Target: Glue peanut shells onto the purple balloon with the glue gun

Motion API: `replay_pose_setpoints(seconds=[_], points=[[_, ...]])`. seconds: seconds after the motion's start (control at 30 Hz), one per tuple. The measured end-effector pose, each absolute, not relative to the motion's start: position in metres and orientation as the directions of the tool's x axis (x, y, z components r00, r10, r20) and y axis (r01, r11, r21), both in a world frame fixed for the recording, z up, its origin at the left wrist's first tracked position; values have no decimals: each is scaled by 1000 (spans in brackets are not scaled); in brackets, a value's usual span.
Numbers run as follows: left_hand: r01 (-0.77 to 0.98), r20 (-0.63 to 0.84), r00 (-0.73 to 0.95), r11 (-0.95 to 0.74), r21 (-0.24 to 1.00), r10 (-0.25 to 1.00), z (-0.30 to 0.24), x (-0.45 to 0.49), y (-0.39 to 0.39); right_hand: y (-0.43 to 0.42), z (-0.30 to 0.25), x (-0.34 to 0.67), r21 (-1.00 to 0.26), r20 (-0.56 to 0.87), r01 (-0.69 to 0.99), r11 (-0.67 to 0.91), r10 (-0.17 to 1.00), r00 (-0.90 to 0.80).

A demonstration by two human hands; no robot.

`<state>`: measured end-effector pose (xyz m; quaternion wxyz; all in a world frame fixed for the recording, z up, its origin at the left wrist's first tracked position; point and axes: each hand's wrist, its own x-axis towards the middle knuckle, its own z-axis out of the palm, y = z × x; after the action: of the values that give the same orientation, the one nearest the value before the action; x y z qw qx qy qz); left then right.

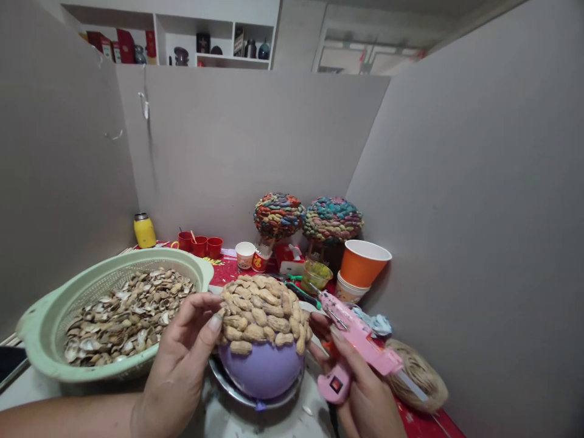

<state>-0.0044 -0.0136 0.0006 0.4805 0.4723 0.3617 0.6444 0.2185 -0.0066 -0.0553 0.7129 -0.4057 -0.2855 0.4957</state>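
Right hand (pixel 365 386) grips glue gun (pixel 362 334); left hand (pixel 182 353): grip unclear. I should seat peanuts (pixel 259 316) snugly against the balloon (pixel 262 370).

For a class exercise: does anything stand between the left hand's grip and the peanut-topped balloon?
Nothing visible: the left hand's grip is at the left side of the peanut-topped balloon; the pink glue gun is opposite, in the right hand's grip.

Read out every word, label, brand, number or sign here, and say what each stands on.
Red paper cup: one yellow character, perhaps "福", too small to be sure.
Tablecloth: yellow print, too blurred to read.
Shelf boxes: marks too small to read.
Pink glue gun: no readable words.
Nothing else is legible.
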Motion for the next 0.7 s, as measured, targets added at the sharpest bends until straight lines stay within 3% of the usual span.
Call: replay_pose_setpoints(seconds=[0.37,0.7], points=[[-284,307,6,-292,913,952,-3,-8,-15,-7,-43,212,-843,-103,-522,129,914,392],[-23,570,-16,-570,821,822,-2,-19,-16,-7,-44,214,-818,-175,-565,108,889,423]])
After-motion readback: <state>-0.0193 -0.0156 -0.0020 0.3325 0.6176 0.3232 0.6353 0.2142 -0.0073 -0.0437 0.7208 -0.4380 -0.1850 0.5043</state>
